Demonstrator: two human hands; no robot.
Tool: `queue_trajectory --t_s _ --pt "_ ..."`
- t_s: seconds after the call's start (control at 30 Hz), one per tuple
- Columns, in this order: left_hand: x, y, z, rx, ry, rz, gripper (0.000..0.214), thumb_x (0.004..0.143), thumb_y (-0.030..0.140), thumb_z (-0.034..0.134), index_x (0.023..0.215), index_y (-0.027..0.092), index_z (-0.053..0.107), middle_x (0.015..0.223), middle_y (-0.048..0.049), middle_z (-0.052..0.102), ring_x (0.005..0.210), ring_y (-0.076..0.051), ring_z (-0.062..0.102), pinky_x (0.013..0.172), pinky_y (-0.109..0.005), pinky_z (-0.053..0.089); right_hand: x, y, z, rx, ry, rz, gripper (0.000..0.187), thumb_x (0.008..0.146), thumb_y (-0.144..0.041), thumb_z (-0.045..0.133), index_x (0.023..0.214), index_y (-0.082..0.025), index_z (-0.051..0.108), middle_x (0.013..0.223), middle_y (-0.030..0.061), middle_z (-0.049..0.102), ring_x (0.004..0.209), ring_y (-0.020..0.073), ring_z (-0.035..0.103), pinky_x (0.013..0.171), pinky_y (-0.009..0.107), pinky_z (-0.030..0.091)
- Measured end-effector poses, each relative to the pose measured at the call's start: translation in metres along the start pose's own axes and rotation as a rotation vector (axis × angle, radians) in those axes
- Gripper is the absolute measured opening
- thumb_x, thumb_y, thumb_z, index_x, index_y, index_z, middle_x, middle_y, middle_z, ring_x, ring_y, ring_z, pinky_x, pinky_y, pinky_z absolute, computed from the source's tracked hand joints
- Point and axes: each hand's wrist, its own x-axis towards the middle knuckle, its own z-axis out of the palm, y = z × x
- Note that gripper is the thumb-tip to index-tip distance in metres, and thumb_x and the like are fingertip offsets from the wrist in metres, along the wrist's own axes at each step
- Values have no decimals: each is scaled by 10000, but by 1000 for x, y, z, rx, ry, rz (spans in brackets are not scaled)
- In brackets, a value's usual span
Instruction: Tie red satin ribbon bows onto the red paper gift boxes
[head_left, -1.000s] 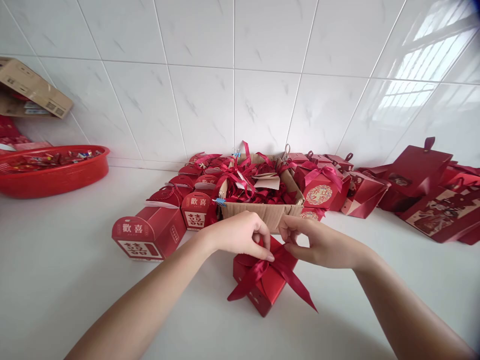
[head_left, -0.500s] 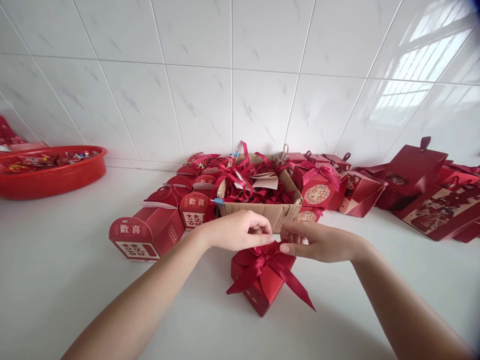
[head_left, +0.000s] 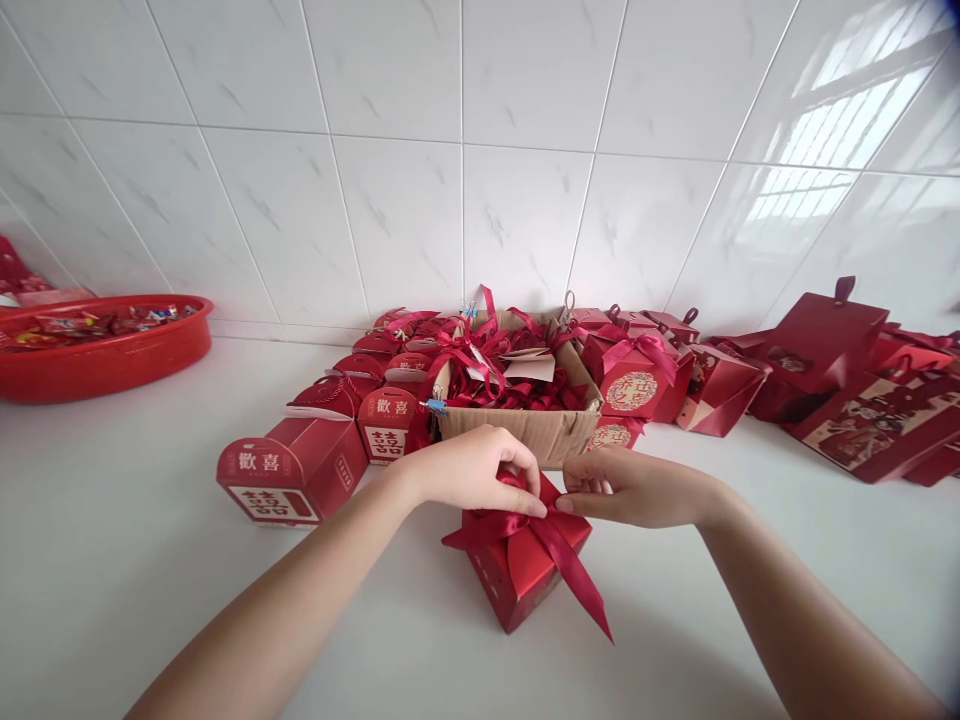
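Note:
A red gift box [head_left: 510, 580] stands on the white counter in front of me, one corner toward me. Across its top runs a dark red satin ribbon [head_left: 574, 575], knotted at the middle, its tails hanging over the left and right sides. My left hand [head_left: 491, 475] is bent over the knot, thumb and fingers closed on the ribbon. Just to the right, my right hand [head_left: 637, 487] pinches the ribbon at the box's top edge, thumb against index finger. The fingers partly hide the knot and loops.
Behind the box is a cardboard carton [head_left: 517, 430] full of red ribbons. Red boxes with white labels [head_left: 289, 470] are grouped to its left. More red boxes [head_left: 630, 380] and bags [head_left: 877, 420] stand at right. A red basin [head_left: 112, 365] holds wrapped sweets at far left.
The left thumb and fingers have come down lower over the knot. The box has turned slightly, and the ribbon's tails have shifted left. My right hand has barely moved.

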Motion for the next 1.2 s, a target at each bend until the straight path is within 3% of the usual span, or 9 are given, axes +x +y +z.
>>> queue_trajectory --t_s 0.17,0.3,0.47,0.57,0.73,1.03,1.2 --pt "2 -1 1 -75 -45 -60 295 690 476 692 775 193 685 726 -9 650 654 -136 549 542 -222 361 1 -1 1 -20 9 12 339 879 -428 476 658 -180 406 633 -33 455 549 83 368 469 226 258" --pt "2 -1 1 -62 -34 -52 377 639 529 719 814 202 653 706 17 596 605 -111 494 515 -220 336 -1 0 0 -9 11 5 305 873 -424 490 691 -181 461 657 -25 504 560 92 412 487 232 313" --pt "0 -1 -4 -141 44 -12 401 815 564 517 968 203 601 776 11 555 630 -102 451 553 -226 348 -4 -9 0 70 213 -147 218 887 -396 497 901 -209 609 904 26 622 806 155 551 716 293 449" --pt "1 -2 -5 -226 21 15 411 855 557 457 1004 196 583 823 -4 573 686 -115 473 618 -242 375 0 -18 8 92 312 -181 201 869 -376 540 832 -213 652 897 29 605 807 155 545 712 287 450" --pt "0 -3 -6 -319 55 1 376 877 543 428 923 187 537 843 -1 557 726 -120 492 669 -256 391 9 -25 26 131 420 -109 165 830 -351 603 783 -232 707 901 33 563 776 146 547 690 282 459" --pt "-3 -2 -9 -331 36 -2 350 893 528 403 852 187 468 724 32 453 628 -100 392 596 -246 341 17 -24 37 126 425 -95 159 808 -357 631 774 -244 737 909 43 573 868 180 565 750 310 479" --pt "-1 -3 -7 -347 54 51 333 888 516 421 854 186 460 719 40 432 607 -89 347 569 -236 309 19 -24 39 130 434 -139 142 803 -290 633 717 -206 709 884 38 584 816 159 570 709 283 478"
